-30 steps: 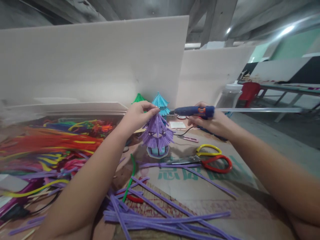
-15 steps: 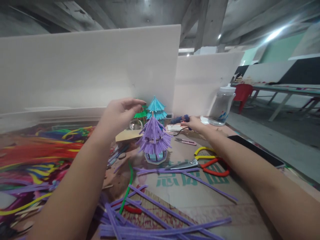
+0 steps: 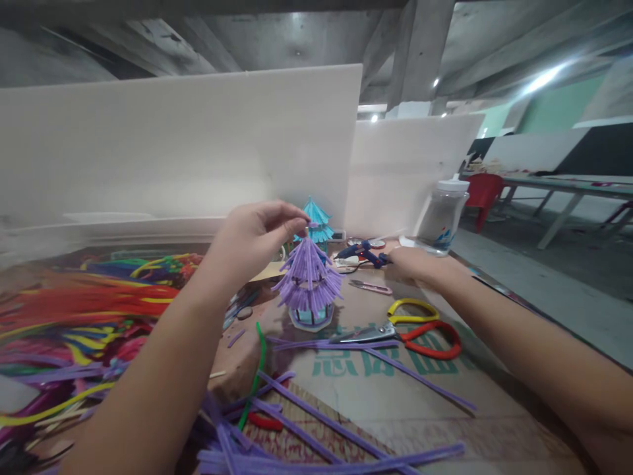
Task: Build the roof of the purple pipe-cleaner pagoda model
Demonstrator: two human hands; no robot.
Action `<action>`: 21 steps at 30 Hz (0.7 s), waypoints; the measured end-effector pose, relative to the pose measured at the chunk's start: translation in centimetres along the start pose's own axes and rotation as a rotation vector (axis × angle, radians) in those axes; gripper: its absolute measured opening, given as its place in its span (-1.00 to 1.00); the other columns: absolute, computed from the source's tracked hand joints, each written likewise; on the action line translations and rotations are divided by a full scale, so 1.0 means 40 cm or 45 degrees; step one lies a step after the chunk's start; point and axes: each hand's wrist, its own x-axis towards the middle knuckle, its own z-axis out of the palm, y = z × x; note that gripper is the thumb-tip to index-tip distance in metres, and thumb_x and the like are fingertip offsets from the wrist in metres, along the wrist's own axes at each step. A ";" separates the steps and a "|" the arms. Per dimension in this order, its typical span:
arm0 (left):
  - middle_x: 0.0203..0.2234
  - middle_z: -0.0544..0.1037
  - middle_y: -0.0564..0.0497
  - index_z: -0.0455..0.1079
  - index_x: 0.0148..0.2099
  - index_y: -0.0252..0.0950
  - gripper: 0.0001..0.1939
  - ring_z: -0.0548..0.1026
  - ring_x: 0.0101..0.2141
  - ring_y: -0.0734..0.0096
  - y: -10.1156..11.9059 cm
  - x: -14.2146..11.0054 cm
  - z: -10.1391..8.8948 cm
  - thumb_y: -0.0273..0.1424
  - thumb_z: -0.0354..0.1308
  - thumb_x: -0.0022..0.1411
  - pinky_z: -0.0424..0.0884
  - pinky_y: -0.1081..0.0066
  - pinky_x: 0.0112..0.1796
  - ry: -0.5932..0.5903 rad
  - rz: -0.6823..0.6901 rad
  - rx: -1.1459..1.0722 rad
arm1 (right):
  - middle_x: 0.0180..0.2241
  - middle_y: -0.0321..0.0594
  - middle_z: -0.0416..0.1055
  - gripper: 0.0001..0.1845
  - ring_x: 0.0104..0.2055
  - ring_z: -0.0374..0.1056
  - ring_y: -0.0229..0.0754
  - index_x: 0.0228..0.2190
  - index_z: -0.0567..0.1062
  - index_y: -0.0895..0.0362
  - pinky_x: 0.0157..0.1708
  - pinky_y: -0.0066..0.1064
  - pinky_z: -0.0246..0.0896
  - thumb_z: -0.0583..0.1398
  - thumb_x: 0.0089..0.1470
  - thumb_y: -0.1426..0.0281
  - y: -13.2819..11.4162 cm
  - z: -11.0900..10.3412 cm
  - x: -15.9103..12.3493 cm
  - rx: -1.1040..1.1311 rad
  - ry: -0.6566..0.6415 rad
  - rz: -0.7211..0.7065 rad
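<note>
Purple model pagoda (image 3: 309,284) stands upright approx. ctr of frame, btwn the hands: below & just right of the L hand (image 3: 264,231), well left of the R hand (image 3: 415,264). L thumb & fingertips narrow, pinching a small purple bit (image 3: 312,225) right over the roof tip. R hand, right of ctr, is at the handle end of the blue glue gun (image 3: 359,251); can't tell if gripping. Blue pagoda (image 3: 319,218) directly behind. Scissors (image 3: 380,332), yellow/red handles, lower right of ctr; purple pipe cleaners (image 3: 316,409) bottom ctr.
</note>
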 end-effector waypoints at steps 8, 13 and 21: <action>-0.31 0.60 -0.01 0.51 -0.17 -0.21 -0.84 0.56 -0.29 0.32 0.041 -0.029 0.024 -0.36 0.15 0.23 0.46 0.37 -0.26 -0.182 0.132 0.024 | -0.43 -0.25 0.52 -0.60 -0.39 0.38 -0.21 -0.35 0.55 0.09 -0.38 -0.41 0.14 0.02 0.25 0.15 -0.222 -0.153 -0.124 0.326 0.176 -0.307; -0.34 0.58 -0.02 0.48 -0.18 -0.26 -0.87 0.53 -0.32 0.37 0.041 -0.032 0.025 -0.40 0.15 0.23 0.43 0.42 -0.31 -0.246 0.205 0.082 | -0.44 -0.30 0.51 -0.70 -0.42 0.36 -0.26 -0.29 0.55 0.08 -0.41 -0.43 0.10 0.09 0.24 0.20 -0.321 -0.155 -0.158 0.402 0.124 -0.507; -0.36 0.60 0.05 0.49 -0.19 -0.26 -0.88 0.53 -0.35 0.46 0.034 -0.029 0.029 -0.43 0.12 0.26 0.38 0.51 -0.35 -0.289 0.321 0.201 | -0.48 -0.28 0.47 -0.58 -0.43 0.38 -0.30 -0.44 0.47 0.14 -0.40 -0.45 0.19 0.01 0.31 0.20 -0.287 -0.096 -0.144 0.738 0.039 -0.566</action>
